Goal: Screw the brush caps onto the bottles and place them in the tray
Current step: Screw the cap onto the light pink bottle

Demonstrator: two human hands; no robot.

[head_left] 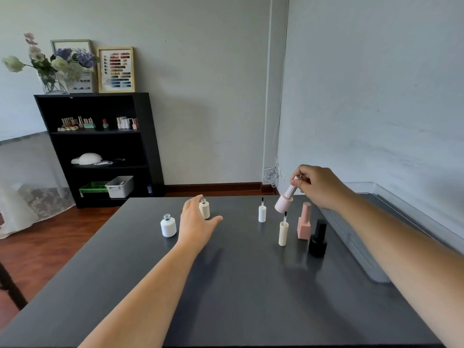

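My right hand [317, 184] holds a capped light pink bottle [285, 200] by its ribbed cap, tilted, in the air above the table's far right. My left hand [194, 222] is open, fingers spread, right beside an uncapped cream ribbed bottle [205, 209]. An uncapped white round bottle [168, 226] stands left of that hand. A white brush cap [262, 212] and a cream ribbed brush cap [283, 232] stand upright with brushes up. A capped pink square bottle [303, 222] and a capped black bottle [318, 239] stand at the right. The clear tray [391, 214] lies along the table's right edge.
The dark grey table [238, 285] fills the foreground. A black shelf [100, 146] with small bottles, a white bin and a green basket stands against the far wall at the left. A wall runs close along the right side behind the tray.
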